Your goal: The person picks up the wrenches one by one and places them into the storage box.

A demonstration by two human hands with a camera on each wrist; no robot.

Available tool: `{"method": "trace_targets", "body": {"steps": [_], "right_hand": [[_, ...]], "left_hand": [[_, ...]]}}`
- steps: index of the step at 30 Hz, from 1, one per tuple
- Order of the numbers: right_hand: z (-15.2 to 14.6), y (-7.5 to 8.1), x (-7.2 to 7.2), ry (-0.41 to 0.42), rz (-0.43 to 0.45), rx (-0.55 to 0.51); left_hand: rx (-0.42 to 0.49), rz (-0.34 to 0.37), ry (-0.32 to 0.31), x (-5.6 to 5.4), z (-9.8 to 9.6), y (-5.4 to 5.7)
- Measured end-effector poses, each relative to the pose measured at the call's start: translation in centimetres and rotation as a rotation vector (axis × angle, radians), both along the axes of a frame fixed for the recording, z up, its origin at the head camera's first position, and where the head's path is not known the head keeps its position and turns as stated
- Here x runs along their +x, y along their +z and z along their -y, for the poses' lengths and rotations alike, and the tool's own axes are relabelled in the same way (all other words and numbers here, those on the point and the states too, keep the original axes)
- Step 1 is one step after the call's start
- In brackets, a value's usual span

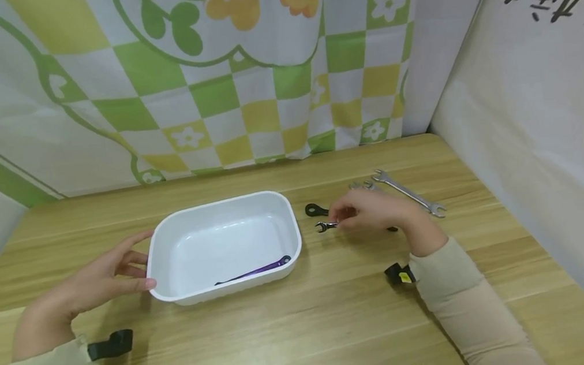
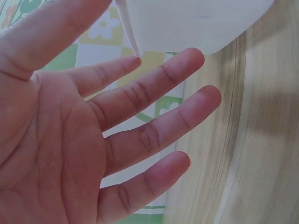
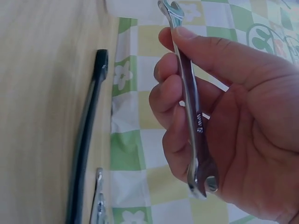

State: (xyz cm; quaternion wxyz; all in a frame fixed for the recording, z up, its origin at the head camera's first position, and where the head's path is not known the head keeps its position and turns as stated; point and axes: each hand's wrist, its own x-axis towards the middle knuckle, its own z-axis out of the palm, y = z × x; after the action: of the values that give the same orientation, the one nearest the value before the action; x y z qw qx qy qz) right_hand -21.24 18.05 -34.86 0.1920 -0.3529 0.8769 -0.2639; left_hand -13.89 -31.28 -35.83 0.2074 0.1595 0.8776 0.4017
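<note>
Currently, our R hand (image 1: 367,209) grips a silver wrench (image 3: 189,98) R of the white tray (image 1: 225,249) (purple wrench (image 1: 258,270) inside); our L hand (image 1: 97,280), fingers extended, touches its rim. W/ loose pressure, the smooth metal might slip onto the black wrench (image 3: 86,135).

Indoor tabletop booth: a wood-grain table (image 1: 285,345) adjoins a checkered floral cloth (image 1: 216,100) and a white side panel (image 1: 530,103) with handwritten characters (image 1: 565,2).
</note>
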Motion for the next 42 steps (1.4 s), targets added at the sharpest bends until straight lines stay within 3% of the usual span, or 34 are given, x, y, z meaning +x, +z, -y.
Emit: {"method": "trace_targets", "body": {"steps": [15,26,42], "right_hand": [[0.5,1.7,0.7,-0.02,-0.013,-0.052],[1.7,2.2,1.0,0.049,-0.036,-0.13],[6.0,2.5,0.9,0.181,-0.077,-0.192]], "left_hand": [[0.005,0.016,0.007,-0.1,0.0,0.1],[0.015,0.013,0.001,-0.1,0.2,-0.1],[0.022,0.027,0.006,0.1,0.0,0.1]]}}
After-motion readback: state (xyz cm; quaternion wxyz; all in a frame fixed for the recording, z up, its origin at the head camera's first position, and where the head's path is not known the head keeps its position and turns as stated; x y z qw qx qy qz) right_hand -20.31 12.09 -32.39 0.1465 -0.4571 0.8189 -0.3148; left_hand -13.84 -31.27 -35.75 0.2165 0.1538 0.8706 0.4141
